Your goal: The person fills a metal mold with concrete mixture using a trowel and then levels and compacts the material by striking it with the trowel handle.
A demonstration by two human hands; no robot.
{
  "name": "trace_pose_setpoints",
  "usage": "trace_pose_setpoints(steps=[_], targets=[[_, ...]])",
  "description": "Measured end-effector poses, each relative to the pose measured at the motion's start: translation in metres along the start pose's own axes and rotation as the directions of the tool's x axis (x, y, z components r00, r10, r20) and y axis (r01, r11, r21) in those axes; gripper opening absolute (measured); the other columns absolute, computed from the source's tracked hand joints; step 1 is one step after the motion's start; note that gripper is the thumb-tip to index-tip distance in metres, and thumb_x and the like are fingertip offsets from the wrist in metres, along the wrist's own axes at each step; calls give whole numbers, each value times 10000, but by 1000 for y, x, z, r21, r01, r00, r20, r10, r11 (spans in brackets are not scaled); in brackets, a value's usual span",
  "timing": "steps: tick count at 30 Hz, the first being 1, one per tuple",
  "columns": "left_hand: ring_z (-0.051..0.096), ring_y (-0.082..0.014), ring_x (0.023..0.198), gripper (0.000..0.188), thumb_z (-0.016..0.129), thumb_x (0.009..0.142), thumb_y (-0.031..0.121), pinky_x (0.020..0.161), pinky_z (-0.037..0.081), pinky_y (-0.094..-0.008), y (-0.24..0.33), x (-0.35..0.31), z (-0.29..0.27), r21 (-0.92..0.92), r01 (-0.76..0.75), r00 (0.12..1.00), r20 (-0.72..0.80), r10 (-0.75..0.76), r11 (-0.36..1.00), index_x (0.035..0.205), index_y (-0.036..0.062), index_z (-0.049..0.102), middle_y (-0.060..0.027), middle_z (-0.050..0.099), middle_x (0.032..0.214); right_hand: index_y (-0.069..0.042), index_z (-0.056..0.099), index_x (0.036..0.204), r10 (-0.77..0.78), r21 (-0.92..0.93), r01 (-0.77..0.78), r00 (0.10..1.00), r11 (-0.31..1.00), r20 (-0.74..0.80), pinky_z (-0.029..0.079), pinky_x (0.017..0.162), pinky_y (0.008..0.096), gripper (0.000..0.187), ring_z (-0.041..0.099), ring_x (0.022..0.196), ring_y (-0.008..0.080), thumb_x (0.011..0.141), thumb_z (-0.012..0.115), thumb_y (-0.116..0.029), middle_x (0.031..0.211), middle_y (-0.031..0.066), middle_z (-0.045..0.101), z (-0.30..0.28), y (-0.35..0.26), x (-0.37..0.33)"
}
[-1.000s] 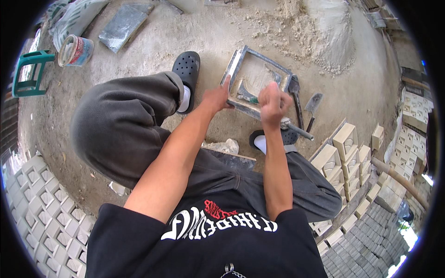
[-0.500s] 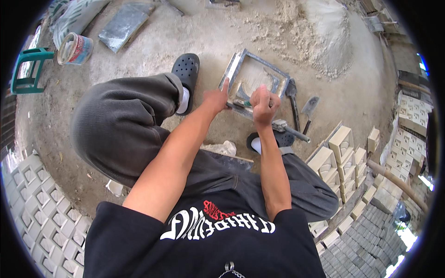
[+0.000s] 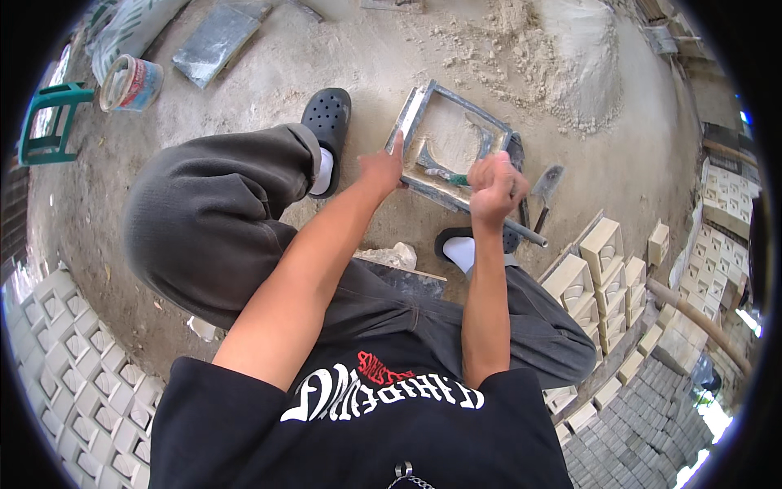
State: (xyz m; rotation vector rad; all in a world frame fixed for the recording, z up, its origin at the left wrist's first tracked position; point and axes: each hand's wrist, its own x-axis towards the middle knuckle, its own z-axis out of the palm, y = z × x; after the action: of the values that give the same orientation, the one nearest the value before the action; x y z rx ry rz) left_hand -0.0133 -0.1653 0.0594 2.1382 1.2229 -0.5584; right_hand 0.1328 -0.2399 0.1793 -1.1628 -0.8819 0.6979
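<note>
A square metal mould frame [image 3: 468, 110] lies on the ground in front of me, with curved inner pieces and pale powdery material inside. My left hand [image 3: 381, 169] grips its near left corner, the index finger stretched along the left side bar. Over the near right part of the frame, my right hand [image 3: 495, 189] is closed in a fist round a small green-handled tool [image 3: 459, 179]. The tool's working end points left along the near inside edge; its exact kind is unclear. A grey pipe-like handle [image 3: 531, 235] sticks out past my right wrist.
A trowel [image 3: 549, 184] lies right of the frame. Beyond is a heap of pale powder [image 3: 574, 69]. Pale moulded blocks [image 3: 601, 248] are stacked at right, more blocks [image 3: 69, 359] at lower left. A bucket [image 3: 133, 85] and green stool [image 3: 57, 110] stand far left.
My right hand has moved right with the green-handled tool, along the frame's near edge. It now covers part of the grey tool beneath. My left hand stays at the corner.
</note>
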Motion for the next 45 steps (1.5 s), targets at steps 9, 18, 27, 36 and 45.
trace_pose_setpoints(steps=[9, 18, 27, 36, 45], targets=[[660, -379, 1036, 1306, 809, 728, 502, 872, 473, -542, 3, 0, -1, 46, 65, 997, 32, -66, 997, 1547, 101, -127, -208, 648, 1194, -63, 316, 554, 49, 111, -48, 999, 993, -12, 223, 431, 279, 481, 261, 435, 92, 1017, 431, -122, 500, -2, 329, -10, -23, 5], [607, -392, 1140, 1312, 854, 705, 442, 1002, 374, -638, 8, -3, -4, -60, 108, 990, 95, -102, 992, 1558, 133, -92, -238, 589, 1289, -63, 333, 516, 95, 101, -89, 994, 991, -56, 214, 427, 287, 503, 313, 449, 65, 993, 486, -111, 489, -22, 369, -22, -23, 2], [624, -378, 1111, 1284, 828, 726, 485, 952, 423, -575, 12, -6, -13, 6, 127, 980, 155, -127, 992, 1560, 114, -76, -211, 628, 1235, -48, 347, 548, 79, -88, -78, 997, 993, 12, 221, 442, 279, 479, 308, 457, 83, 1007, 465, -123, 515, -2, 369, -27, -9, 4], [641, -388, 1077, 1301, 801, 753, 488, 893, 489, -512, 12, -5, -19, 39, 98, 982, 156, -103, 994, 1533, 86, -159, -239, 633, 1203, -49, 308, 536, 91, -162, -86, 996, 983, 24, 210, 439, 286, 511, 289, 454, 75, 1014, 457, -148, 499, -20, 334, -29, -4, -3], [652, -397, 1049, 1299, 797, 757, 490, 881, 497, -520, 14, -7, -16, 10, 88, 982, 166, -88, 996, 1532, 83, -163, -247, 637, 1201, -30, 391, 518, 62, -197, -71, 997, 978, -49, 250, 435, 305, 501, 343, 448, 74, 987, 527, -142, 489, -29, 401, -34, 8, -8]])
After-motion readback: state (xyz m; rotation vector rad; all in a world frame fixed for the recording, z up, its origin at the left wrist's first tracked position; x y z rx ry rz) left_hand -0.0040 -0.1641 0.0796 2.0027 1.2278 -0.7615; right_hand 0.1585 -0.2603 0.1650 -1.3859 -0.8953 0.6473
